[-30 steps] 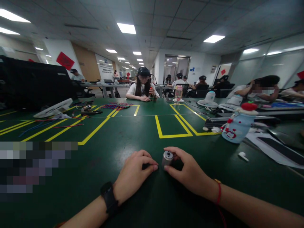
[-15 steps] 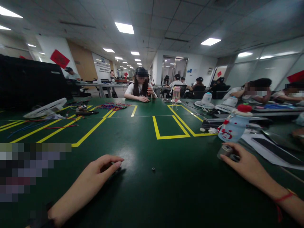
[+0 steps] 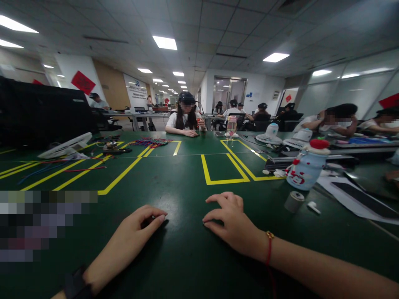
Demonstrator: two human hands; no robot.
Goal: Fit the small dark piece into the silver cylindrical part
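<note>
My right hand (image 3: 232, 222) is low over the middle of the green table (image 3: 183, 270). Its thumb and index fingertips meet at a small round metal piece, which they mostly hide; the other fingers are loosely curled above. To the left, my left hand (image 3: 141, 228) rests near the tabletop with thumb and index tips pinched together. Whatever may be between them is hidden. A grey metal cylinder (image 3: 294, 202) stands upright on the right, apart from both hands. Beside it lies a white earbud (image 3: 314, 207).
Behind the cylinder stands a light-blue bottle (image 3: 307, 168) with a red lid. Papers and a dark flat device (image 3: 363, 197) lie far right. Colored wires (image 3: 149, 142) and a white fan (image 3: 65, 145) are at the left. A person (image 3: 185, 118) sits across the table.
My right hand has let go of the metal cylinder and moved left to the small round metal piece. The earbud is now uncovered. My left hand has hardly moved.
</note>
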